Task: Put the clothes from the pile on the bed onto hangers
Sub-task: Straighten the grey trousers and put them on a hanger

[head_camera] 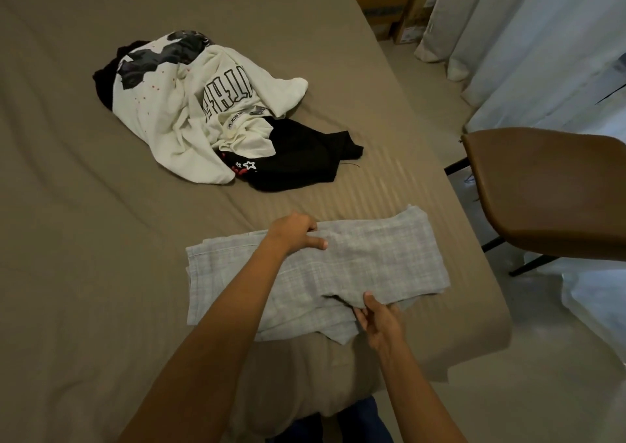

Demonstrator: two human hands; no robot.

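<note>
left hand [298, 234] is curled over the far edge of the grey garment [372, 259], fingers bunched down on the fabric. right hand [379, 320] has a fold at the near edge pinched between thumb and fingers. so both hands are clamped on the same piece.

it's lying mostly flat near the foot of the bed [84, 205], well apart from the pile [203, 113] of white and black clothes further up.

handling-wise: looks like a thin, loosely woven cloth, so i'd guess light, floppy and not slippery. it won't hold any shape and will sag wherever it isn't supported. nothing fragile, though a loose weave could snag on a hanger hook. best bet is grabbing it at two spread-out points along one edge, or at the shoulders or waistband once you find them. can't tell from here what kind of garment it is.

no hangers in view, fwiw. a brown chair [548, 191] sits just off the side of the bed.
</note>
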